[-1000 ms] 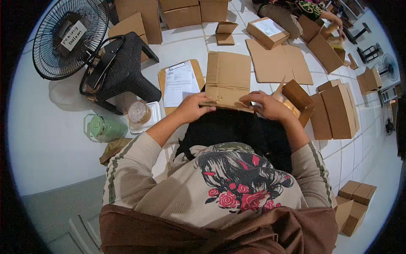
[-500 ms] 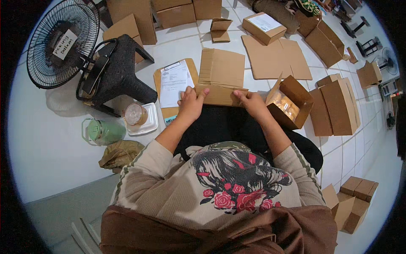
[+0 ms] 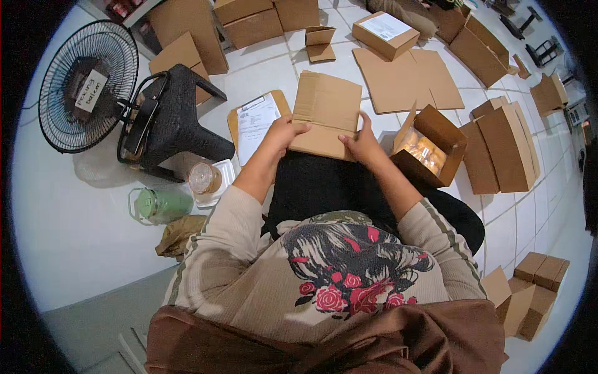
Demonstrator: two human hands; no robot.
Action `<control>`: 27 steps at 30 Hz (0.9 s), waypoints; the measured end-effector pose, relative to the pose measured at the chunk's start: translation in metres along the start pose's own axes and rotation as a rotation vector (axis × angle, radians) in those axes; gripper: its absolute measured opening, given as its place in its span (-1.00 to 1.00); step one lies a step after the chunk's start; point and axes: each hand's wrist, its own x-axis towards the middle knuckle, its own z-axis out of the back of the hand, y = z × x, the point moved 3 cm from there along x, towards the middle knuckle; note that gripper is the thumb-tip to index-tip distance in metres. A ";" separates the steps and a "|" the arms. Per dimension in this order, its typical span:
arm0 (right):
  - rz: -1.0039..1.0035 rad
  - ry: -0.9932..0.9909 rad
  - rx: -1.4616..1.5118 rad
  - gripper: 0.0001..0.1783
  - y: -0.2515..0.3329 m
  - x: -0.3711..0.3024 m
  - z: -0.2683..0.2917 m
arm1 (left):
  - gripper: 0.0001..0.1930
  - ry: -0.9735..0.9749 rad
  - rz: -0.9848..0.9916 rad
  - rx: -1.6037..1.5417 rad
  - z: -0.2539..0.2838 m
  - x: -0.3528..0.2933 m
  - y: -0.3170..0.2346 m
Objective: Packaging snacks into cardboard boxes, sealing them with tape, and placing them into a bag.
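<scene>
Between my hands is a creased cardboard sheet [image 3: 328, 103], its near part resting over my lap. My left hand [image 3: 288, 132] grips its left edge, thumb on top and fingers beneath. My right hand [image 3: 366, 142] holds the right edge the same way, with the thumb near the lower corner. Just right of it stands an open cardboard box [image 3: 450, 133] holding several golden-brown items in clear wrapping [image 3: 423, 151]. Left of the sheet, a clipboard with printed paper [image 3: 259, 118] lies on the floor, partly covered by my left forearm.
A fan [image 3: 87, 87] stands at the left beside a black stool [image 3: 180, 118]. A lidded cup [image 3: 204, 178] on a white foam tray and a green jug [image 3: 163, 204] sit near my left arm. Flat cardboard [image 3: 408, 81] lies ahead; folded cartons [image 3: 501, 149] stand at right.
The near flap of the cardboard, bent up before, now lies flatter in line with the rest. My right hand has moved up to the side edge.
</scene>
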 end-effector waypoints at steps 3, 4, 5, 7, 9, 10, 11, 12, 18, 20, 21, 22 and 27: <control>0.673 -0.328 -0.889 -0.34 0.028 -0.024 -0.011 | -0.50 0.190 0.125 -0.192 0.006 0.011 0.013; 0.672 -0.341 -0.891 -0.34 0.030 -0.029 -0.008 | -0.50 0.198 0.117 -0.188 0.004 0.009 0.013; 0.782 -0.179 -0.891 -0.35 0.033 -0.040 -0.013 | -0.54 0.153 0.094 -0.176 0.005 0.005 0.015; 1.008 -0.155 -0.956 -0.46 0.043 -0.058 -0.016 | -0.57 0.118 0.038 -0.148 0.001 -0.011 0.020; 0.994 -0.098 -1.001 -0.52 0.040 -0.053 -0.017 | -0.57 0.147 0.065 -0.104 -0.001 -0.027 0.022; 0.990 -0.033 -1.047 -0.58 0.041 -0.053 -0.020 | -0.56 0.165 0.088 -0.067 -0.001 -0.037 0.019; 0.987 -0.024 -1.045 -0.58 0.042 -0.058 -0.019 | -0.56 0.242 0.234 -0.024 0.002 -0.047 0.016; 0.997 0.065 -1.114 -0.62 0.042 -0.067 -0.018 | -0.56 0.239 0.242 -0.028 0.002 -0.053 0.018; 1.032 0.293 -1.165 -0.85 0.055 -0.123 -0.022 | -0.45 -0.357 -0.570 0.967 -0.006 -0.128 -0.012; 0.906 0.406 -1.123 -0.82 0.063 -0.131 -0.023 | -0.49 -0.018 -0.478 0.694 0.007 -0.131 0.009; 0.907 0.415 -1.127 -0.82 0.062 -0.131 -0.025 | -0.52 0.232 -0.622 0.687 0.005 -0.130 0.016; 0.866 0.500 -1.162 -0.80 0.060 -0.129 -0.026 | -0.54 0.483 -0.761 0.675 0.003 -0.133 0.023; 0.791 0.703 -1.199 -0.75 0.047 -0.127 -0.033 | -0.38 0.501 -0.762 0.805 -0.003 -0.148 0.043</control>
